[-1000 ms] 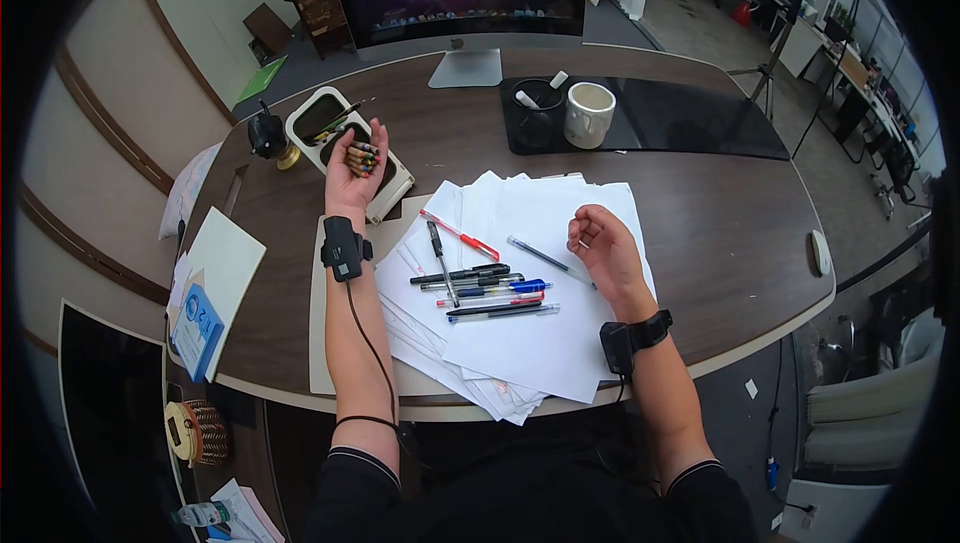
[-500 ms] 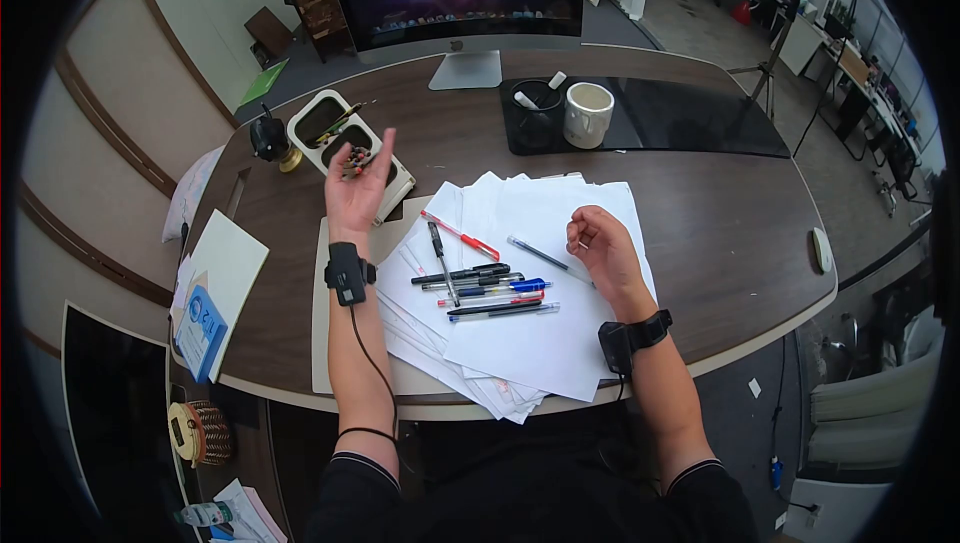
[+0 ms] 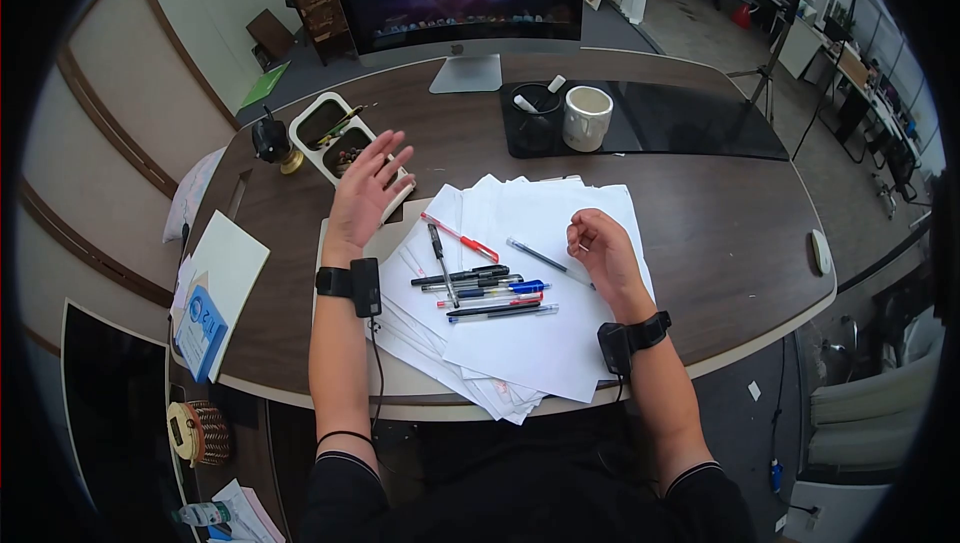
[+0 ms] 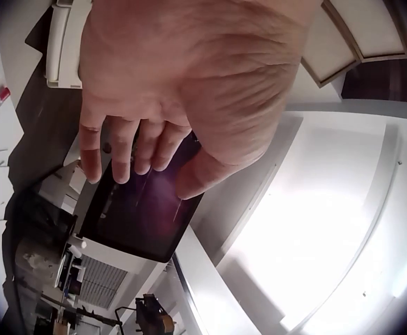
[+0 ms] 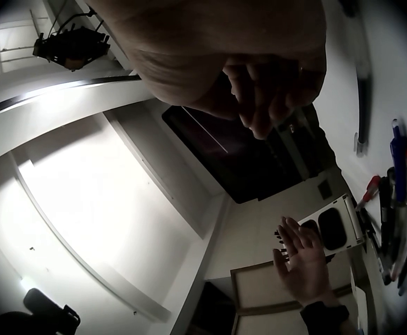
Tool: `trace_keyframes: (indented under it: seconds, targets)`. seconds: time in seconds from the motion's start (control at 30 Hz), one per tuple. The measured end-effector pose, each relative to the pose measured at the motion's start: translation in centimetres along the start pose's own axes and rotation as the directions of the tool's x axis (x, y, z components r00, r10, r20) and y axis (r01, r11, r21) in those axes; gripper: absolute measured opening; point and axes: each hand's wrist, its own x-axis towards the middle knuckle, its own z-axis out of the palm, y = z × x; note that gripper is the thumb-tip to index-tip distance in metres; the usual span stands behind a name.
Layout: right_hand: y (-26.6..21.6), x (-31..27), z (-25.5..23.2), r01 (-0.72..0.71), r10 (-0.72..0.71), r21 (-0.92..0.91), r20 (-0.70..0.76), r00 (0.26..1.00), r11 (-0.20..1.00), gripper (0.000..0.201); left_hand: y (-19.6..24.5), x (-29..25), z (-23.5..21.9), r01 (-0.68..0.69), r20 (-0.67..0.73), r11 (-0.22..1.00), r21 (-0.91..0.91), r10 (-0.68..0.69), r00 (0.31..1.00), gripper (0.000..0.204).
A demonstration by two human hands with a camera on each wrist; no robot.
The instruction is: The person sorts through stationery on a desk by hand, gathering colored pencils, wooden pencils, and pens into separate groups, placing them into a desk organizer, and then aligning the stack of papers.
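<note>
The left hand [image 3: 368,191] has drawn aside from the white organizer [image 3: 317,156], emptied, fingers spread; the short sticks [image 3: 347,158] lie in its nearer half, probably light, stiff, snappable, best pinched mid-length; the right hand [image 3: 606,251], loosely curled, apparently holds nothing.

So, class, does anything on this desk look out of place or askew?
Yes: the papers near the head view's centre look askew, edges fanned unevenly; loose pens lie on them, some crossing, rather than in the organizer.

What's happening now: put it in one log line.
left hand: open, empty, near organizer | right hand: loosely curled, over paper | pens: lying on paper | crayons: in organizer
</note>
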Motion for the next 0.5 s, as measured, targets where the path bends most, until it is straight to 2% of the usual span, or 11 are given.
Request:
trace_keyframes:
  seconds: [0.1,0.2,0.3,0.4,0.5]
  targets:
    - [0.0,0.1,0.2,-0.011,0.011,-0.014,0.004,1.0,1.0,0.016,-0.3,0.1,-2.1,-0.009,-0.077,1.0,-0.008,0.008,0.997,0.049]
    - [0.0,-0.1,0.2,-0.011,0.011,0.008,0.003,1.0,1.0,0.015,-0.6,0.2,-3.6,-0.027,-0.086,0.997,-0.078,0.02,0.996,0.049]
    - [0.1,0.0,0.2,-0.007,0.007,0.022,0.009,1.0,1.0,0.015,-0.4,0.3,-3.8,-0.005,-0.06,0.995,-0.102,-0.001,0.998,0.049]
    - [0.0,-0.1,0.1,-0.007,0.007,0.02,0.008,1.0,1.0,0.015,-0.8,0.4,-4.6,-0.013,-0.088,0.972,-0.235,-0.008,0.996,0.049]
    - [0.1,-0.1,0.0,-0.005,0.005,0.023,0.008,1.0,1.0,0.015,-1.2,0.1,-4.7,-0.024,-0.115,0.964,-0.264,-0.007,0.993,0.048]
